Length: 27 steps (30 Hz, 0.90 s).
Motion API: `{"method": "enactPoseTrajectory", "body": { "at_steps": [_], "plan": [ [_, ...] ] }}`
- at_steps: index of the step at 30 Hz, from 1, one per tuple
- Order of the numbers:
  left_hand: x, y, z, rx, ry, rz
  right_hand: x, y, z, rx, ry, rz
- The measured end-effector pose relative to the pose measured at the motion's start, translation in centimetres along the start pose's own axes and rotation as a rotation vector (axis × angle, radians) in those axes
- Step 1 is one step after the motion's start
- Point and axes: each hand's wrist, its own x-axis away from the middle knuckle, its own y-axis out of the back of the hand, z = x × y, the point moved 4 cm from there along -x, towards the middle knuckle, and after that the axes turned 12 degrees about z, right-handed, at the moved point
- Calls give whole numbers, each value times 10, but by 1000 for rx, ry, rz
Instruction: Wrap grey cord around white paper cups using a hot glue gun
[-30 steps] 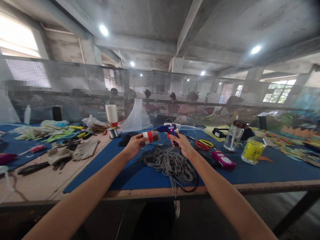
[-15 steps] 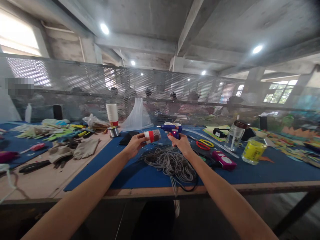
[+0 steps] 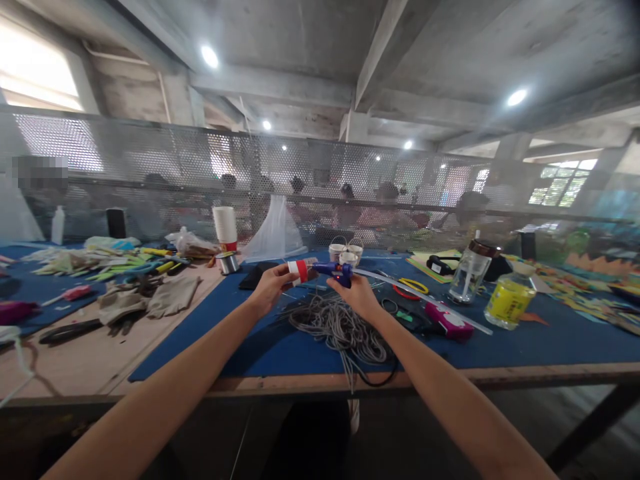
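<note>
My left hand (image 3: 271,288) is closed around a small paper cup (image 3: 299,270) with a red band, tipped on its side with one end toward the right. My right hand (image 3: 361,297) grips a blue hot glue gun (image 3: 327,267) that has a small red light. The gun's nozzle is at the right end of the cup; whether it touches I cannot tell. A long translucent glue stick (image 3: 425,297) juts out of the gun's back. Below both hands lies a loose heap of grey cord (image 3: 343,327) on the blue mat (image 3: 200,353).
Small handled white cups (image 3: 345,251) stand behind the gun. Rightward are scissors (image 3: 413,287), a magenta device (image 3: 449,321), a glass jar (image 3: 470,275) and a yellow-labelled bottle (image 3: 509,301). Leftward are stacked paper cups (image 3: 225,225), a wire spool (image 3: 229,263) and gloves (image 3: 173,297).
My right hand has brought the glue gun left and slightly down, its nozzle now at the cup's end. The glue stick has swung with it. My left hand has barely moved.
</note>
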Motion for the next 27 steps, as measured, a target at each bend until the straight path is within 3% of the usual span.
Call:
{"method": "enactPoseTrajectory", "body": {
  "at_steps": [6, 27],
  "plan": [
    [0, 0, 0, 4, -10, -2, 0, -3, -1, 123, 97, -62],
    [2, -4, -4, -13, -17, 15, 1, -4, -3, 267, 78, -60]
  ]
}}
